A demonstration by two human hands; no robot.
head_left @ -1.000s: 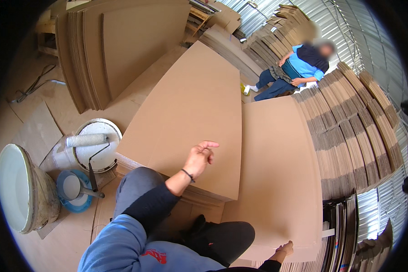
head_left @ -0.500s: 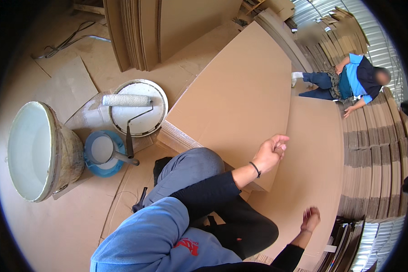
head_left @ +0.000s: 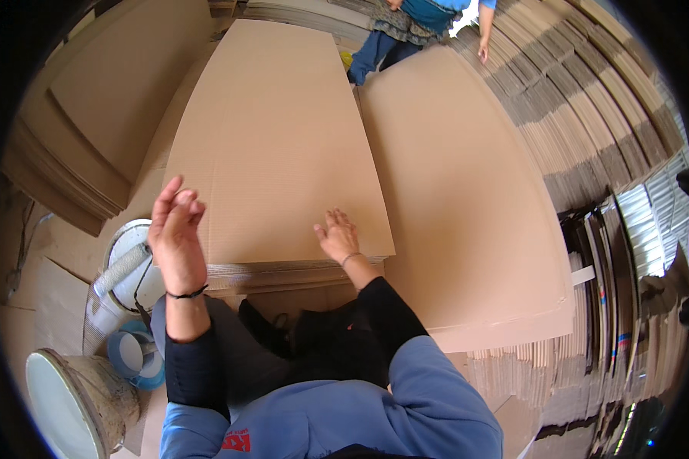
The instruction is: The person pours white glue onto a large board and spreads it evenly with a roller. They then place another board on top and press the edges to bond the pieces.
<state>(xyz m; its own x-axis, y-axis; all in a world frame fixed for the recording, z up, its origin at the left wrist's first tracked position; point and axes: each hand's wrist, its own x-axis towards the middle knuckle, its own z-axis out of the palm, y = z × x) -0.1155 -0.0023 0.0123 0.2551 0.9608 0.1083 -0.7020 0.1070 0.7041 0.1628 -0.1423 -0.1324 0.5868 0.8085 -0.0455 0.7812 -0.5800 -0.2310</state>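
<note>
Brown cardboard, in a broad top sheet (head_left: pixel 275 138) on a low stack, lies in front of the person, its long axis running from 6 to 12 o'clock. The right hand (head_left: pixel 338 233) is the nearer to its middle, palm down with fingers spread at the near edge, holding nothing I can see; whether it touches, I cannot tell. From there the sheet's bulk stretches off toward 11 o'clock. The left hand (head_left: pixel 177 229) is raised by the near left corner, fingers loosely bent around nothing visible, with the sheet's middle at its half past 1. A second large sheet (head_left: pixel 467 191) sits at the right hand's 2 to 3 o'clock, right alongside. Down at the left hand's 8 o'clock a paint roller (head_left: pixel 122 269) rests on a round white lid (head_left: pixel 126 239), and a bucket (head_left: pixel 61 405) stands at 7. Upright boards (head_left: pixel 122 92) crowd 11 o'clock, and a co-worker (head_left: pixel 432 14) hems in the far end, around 1.
</note>
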